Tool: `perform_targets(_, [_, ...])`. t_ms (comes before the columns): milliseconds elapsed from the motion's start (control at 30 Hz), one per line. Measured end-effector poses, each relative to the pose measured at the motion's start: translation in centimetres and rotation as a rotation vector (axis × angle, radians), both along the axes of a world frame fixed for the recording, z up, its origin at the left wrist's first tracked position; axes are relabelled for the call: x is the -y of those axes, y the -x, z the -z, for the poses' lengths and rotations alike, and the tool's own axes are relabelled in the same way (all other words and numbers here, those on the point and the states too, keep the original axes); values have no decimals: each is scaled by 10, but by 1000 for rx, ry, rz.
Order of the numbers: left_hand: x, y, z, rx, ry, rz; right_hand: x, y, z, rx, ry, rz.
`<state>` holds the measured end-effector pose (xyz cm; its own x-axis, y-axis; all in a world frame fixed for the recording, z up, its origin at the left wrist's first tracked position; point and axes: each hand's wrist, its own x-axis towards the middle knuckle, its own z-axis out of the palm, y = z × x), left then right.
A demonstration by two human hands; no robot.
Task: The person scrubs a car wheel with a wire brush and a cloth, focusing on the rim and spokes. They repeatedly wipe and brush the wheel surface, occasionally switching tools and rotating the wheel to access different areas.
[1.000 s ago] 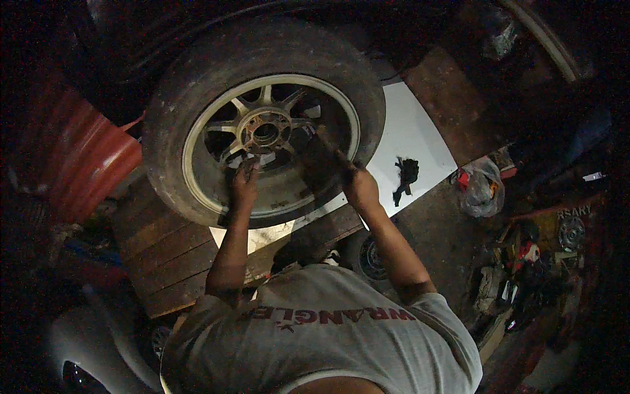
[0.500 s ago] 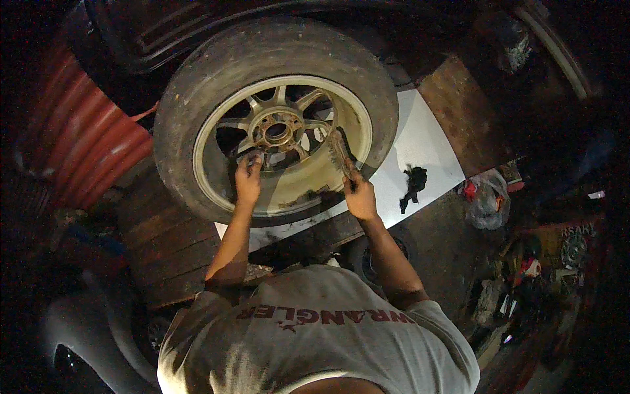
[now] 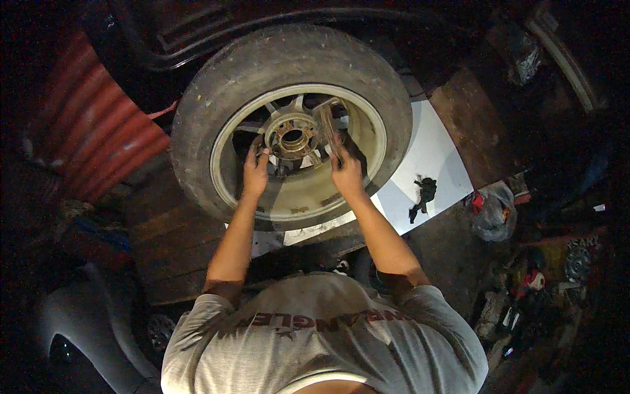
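A car wheel point(image 3: 298, 203) with its tyre point(image 3: 197, 105) lies in front of me, the open inner side of the rim facing up. In my right hand point(image 3: 346, 172) is a long, narrow brush point(image 3: 327, 127), held inside the rim just right of the hub point(image 3: 291, 136). My left hand point(image 3: 256, 167) reaches into the rim left of the hub, with fingers and thumb closed at a spoke. Its fingertips are partly in shadow.
Under the wheel lies a white sheet point(image 3: 430, 144) with a crumpled black item point(image 3: 424, 192) on it. Wooden boards point(image 3: 167, 230) extend to the left, near a red corrugated panel point(image 3: 105, 125). A clear plastic bag point(image 3: 495, 213) and cluttered parts stand at right.
Both hands have moved farther into the rim. The brush has shifted from the rim's right inner wall to beside the hub. In the picture the wheel sits slightly farther right.
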<state>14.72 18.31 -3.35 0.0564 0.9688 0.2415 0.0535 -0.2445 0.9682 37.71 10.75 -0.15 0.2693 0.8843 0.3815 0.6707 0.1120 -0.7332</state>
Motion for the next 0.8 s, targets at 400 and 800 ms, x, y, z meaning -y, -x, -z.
perform_targets(400, [5, 5, -12, -33, 64, -22, 15, 0, 13, 188, 85, -28])
perform_targets(800, [2, 27, 3, -69, 35, -107, 21, 7, 18, 320, 27, -77])
